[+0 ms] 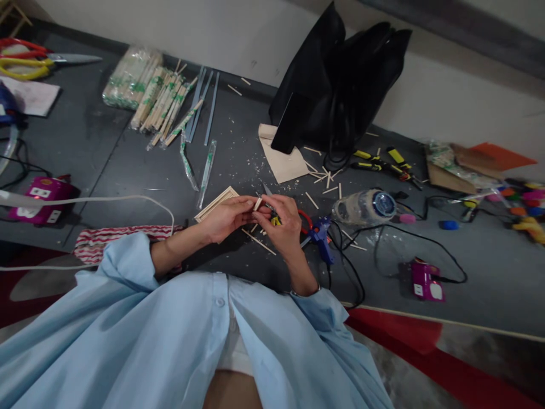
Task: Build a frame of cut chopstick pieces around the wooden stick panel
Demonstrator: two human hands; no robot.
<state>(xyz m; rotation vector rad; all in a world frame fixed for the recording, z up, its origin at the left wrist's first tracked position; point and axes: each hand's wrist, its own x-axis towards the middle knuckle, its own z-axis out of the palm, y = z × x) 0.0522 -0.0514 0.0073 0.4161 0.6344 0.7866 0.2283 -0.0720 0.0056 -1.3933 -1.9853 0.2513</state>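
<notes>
My left hand (230, 217) and my right hand (283, 220) meet over the grey table, fingertips closed on a short piece of wooden stick (258, 204). Both seem to grip it; my fingers hide part of it. Partly behind my left hand lies a small rectangular frame of wooden sticks (218, 203). Scissors with a red handle (305, 220) lie under my right hand, mostly covered. To the right of that hand rests a blue glue gun (322, 240) with a black cord. Cut wooden sticks (261, 243) are scattered below and around my fingers.
Wrapped bundles of chopsticks (164, 105) lie at the back left, near large scissors (25, 62). A black bag (340, 79) stands against the wall with a phone (289, 122) leaning there. A plastic bottle (361, 207), pliers (370, 165) and purple boxes (427, 280) are on the right and left.
</notes>
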